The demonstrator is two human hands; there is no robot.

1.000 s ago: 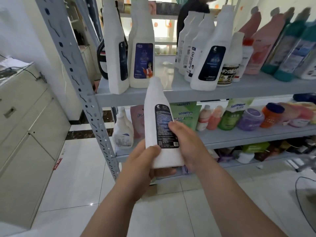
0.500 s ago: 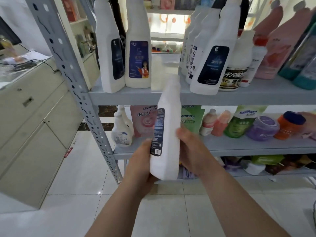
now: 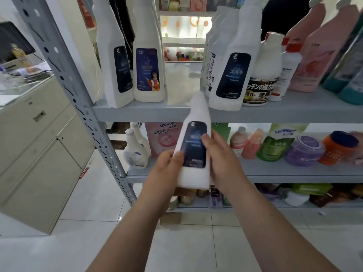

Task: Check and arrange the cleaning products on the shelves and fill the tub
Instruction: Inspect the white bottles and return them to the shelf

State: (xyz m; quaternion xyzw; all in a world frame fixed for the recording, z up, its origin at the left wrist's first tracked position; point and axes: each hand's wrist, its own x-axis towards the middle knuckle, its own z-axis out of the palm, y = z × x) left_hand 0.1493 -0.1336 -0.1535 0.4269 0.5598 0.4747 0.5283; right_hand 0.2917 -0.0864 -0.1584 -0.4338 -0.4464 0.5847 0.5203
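I hold a white bottle [image 3: 193, 173] with a dark blue label upright in front of the grey metal shelf unit. My left hand [image 3: 164, 169] grips its lower left side, thumb on the label's edge. My right hand [image 3: 220, 160] wraps its right side. The bottle's capped neck reaches up to the front edge of the upper shelf [image 3: 137, 114]. On that shelf stand two white bottles [image 3: 117, 55] at the left and a row of similar white bottles [image 3: 233, 61] at the right, with a gap between them.
Pink and teal bottles [image 3: 314, 55] fill the upper shelf's right end. The middle shelf [image 3: 275, 171] carries refill pouches, small bottles and jars. A slotted shelf post [image 3: 64, 79] rises at the left, with a beige cabinet [image 3: 39, 146] beyond it. White tiled floor lies below.
The bottle has been turned in my hands so that its front label faces me, after showing its back label and then its side. My view has moved closer to the shelves.
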